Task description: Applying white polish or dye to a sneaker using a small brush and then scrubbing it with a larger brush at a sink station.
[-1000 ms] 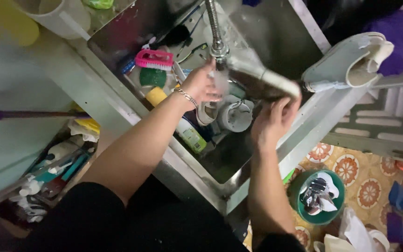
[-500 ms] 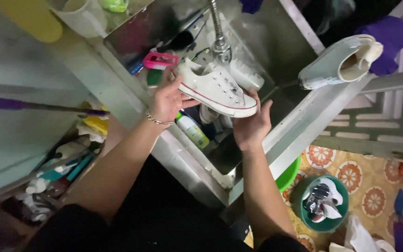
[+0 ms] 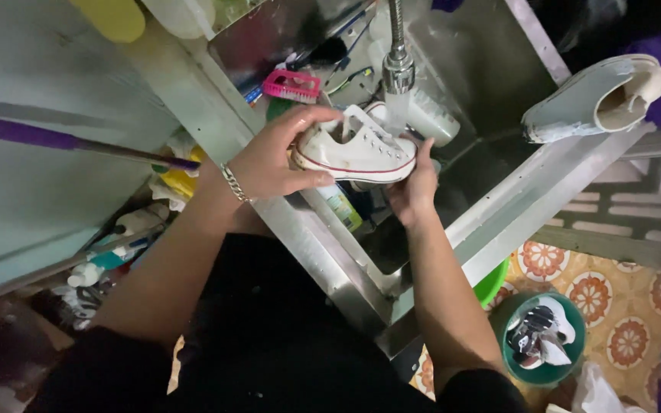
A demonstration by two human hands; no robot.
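While both hands clamp it from opposite ends, a white sneaker (image 3: 357, 151) with a red stripe along its sole hangs over the steel sink (image 3: 323, 252), right under the tap (image 3: 398, 65), whose water runs onto the laces. The left hand (image 3: 277, 157) wraps the heel, thumb under the sole and fingers curled over the back edge; a chain bracelet (image 3: 232, 182) sits on that wrist. The right hand (image 3: 413, 183) closes on the toe end from below, fingers pressed against the sole.

Behind the shoe, inside the sink, lie a pink scrubbing brush (image 3: 291, 86) and a white cup (image 3: 430, 116); a green-labelled bottle (image 3: 342, 206) stands just below the shoe. A second white shoe (image 3: 598, 99) rests tipped on its side on the sink's far rim. To the left, a purple-handled stick (image 3: 70, 141) crosses above a clutter of bottles on the floor. On the patterned tiles to the right, a green bucket (image 3: 545, 340) holds more footwear.
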